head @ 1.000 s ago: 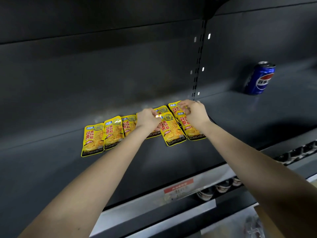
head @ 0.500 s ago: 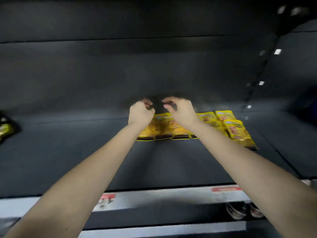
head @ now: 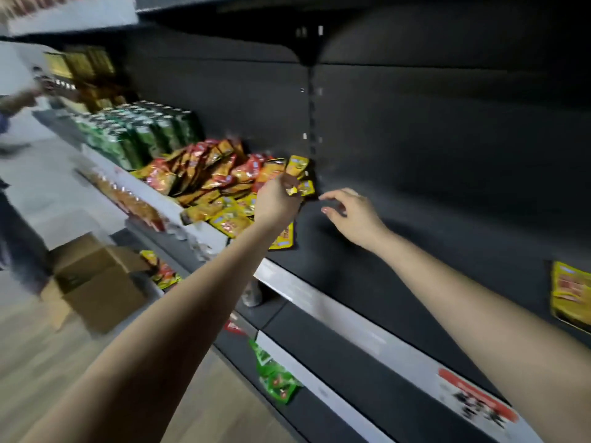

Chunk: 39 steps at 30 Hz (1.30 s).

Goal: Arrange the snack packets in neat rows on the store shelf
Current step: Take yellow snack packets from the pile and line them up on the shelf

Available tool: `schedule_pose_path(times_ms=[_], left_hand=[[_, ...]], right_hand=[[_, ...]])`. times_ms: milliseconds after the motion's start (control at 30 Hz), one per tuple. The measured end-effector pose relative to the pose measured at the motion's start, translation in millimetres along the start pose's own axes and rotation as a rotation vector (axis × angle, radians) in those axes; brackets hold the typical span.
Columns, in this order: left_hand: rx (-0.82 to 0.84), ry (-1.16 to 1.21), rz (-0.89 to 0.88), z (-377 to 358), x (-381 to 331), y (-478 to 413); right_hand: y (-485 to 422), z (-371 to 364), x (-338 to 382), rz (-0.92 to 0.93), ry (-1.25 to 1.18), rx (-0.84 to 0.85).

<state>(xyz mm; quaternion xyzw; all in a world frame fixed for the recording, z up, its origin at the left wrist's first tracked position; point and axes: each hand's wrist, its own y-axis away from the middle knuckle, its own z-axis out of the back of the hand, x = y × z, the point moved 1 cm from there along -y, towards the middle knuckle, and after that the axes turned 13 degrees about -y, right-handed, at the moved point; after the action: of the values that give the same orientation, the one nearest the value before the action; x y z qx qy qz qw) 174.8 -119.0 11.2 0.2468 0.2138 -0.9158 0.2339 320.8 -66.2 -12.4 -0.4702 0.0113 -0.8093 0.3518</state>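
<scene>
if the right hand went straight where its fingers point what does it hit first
Likely the yellow packet that the left hand grips; the right hand aims left at it across bare shelf, though depth is unclear.

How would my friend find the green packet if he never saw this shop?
Find the heap of red and yellow packets on the dark shelf, where the left hand grips a yellow packet. Go down one shelf, under that arm: the green packet lies at the front edge. It's the only green packet; the rest are red or yellow.
</scene>
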Motion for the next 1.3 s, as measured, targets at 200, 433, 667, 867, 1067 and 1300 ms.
schedule_pose_path(times_ms=[200, 433, 667, 867, 1067, 1300], left_hand=[[0.023, -0.153, 0.056, 55, 104, -44], [0.295, -0.479, 0.086, 70, 205, -91], [0.483, -0.623, -0.1, 53, 230, -138], [0.533, -0.789, -0.147, 32, 220, -174], [0.562, -0.798, -0.155, 29, 210, -178], [0.717, -0.788, -0.142, 28, 198, -183]], right_hand=[[-68, -105, 41, 0.078, 0.038, 0.202], [-118, -191, 55, 0.039, 0.15, 0.43], [-153, -213, 41, -0.05, 0.258, 0.478], [-163, -209, 35, -0.016, 0.287, 0.4], [-158, -201, 21, 0.045, 0.287, 0.289], [-151, -168, 19, 0.034, 0.087, 0.091]])
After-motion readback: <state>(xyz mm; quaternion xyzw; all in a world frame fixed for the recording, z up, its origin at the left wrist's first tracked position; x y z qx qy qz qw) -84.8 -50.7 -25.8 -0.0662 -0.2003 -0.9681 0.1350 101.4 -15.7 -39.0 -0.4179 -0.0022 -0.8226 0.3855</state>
